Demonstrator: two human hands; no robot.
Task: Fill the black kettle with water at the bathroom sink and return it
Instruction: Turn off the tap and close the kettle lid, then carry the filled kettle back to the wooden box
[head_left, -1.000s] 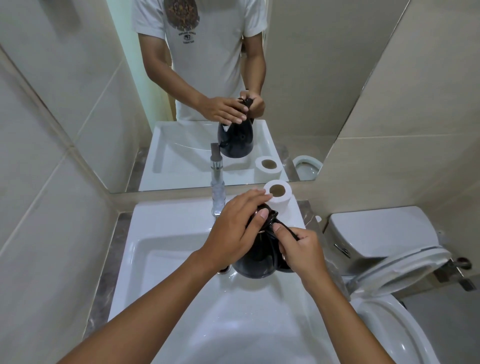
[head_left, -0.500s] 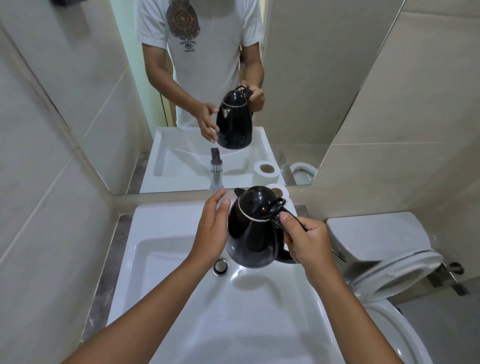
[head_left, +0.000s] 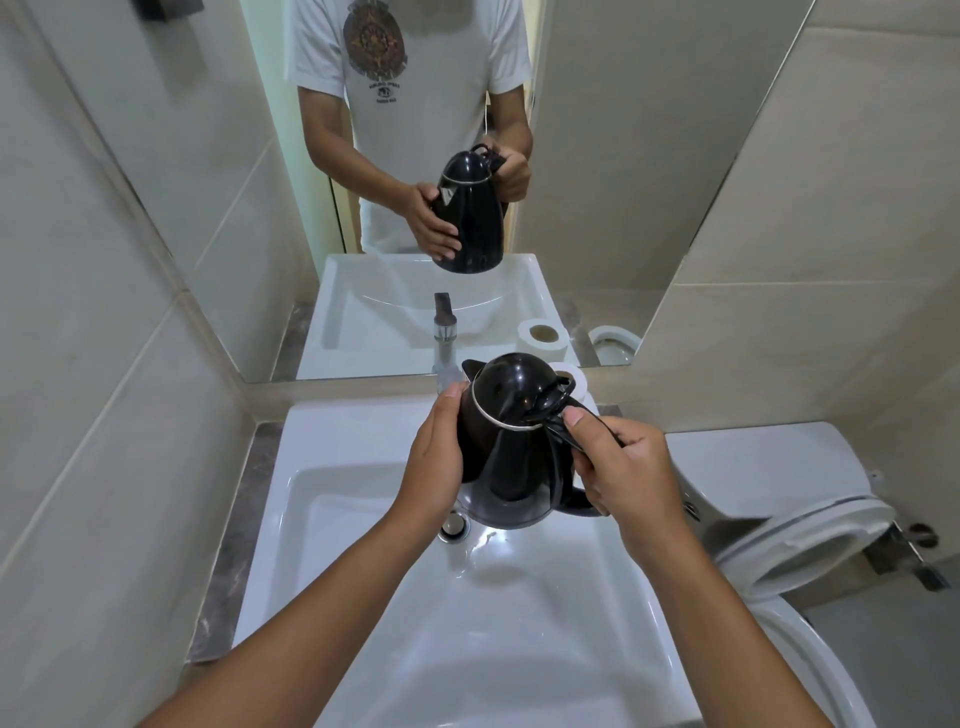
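Observation:
The black kettle (head_left: 511, 436) hangs upright above the white sink basin (head_left: 363, 519), its lid shut and its spout pointing toward the chrome tap (head_left: 444, 345). My right hand (head_left: 621, 467) grips the kettle's handle, thumb resting near the lid lever. My left hand (head_left: 436, 457) presses flat against the kettle's left side. No water runs from the tap. The drain (head_left: 453, 526) sits just below the kettle's base. The mirror repeats the kettle and both hands.
A toilet paper roll (head_left: 574, 376) stands on the sink ledge behind the kettle. A toilet (head_left: 795, 525) with its seat raised is close on the right. Tiled walls close in on the left and right. A large mirror (head_left: 623, 182) covers the wall behind the sink.
The kettle has come up from a tilted position low in the basin to upright. My left hand left the lid and now cups the kettle's side.

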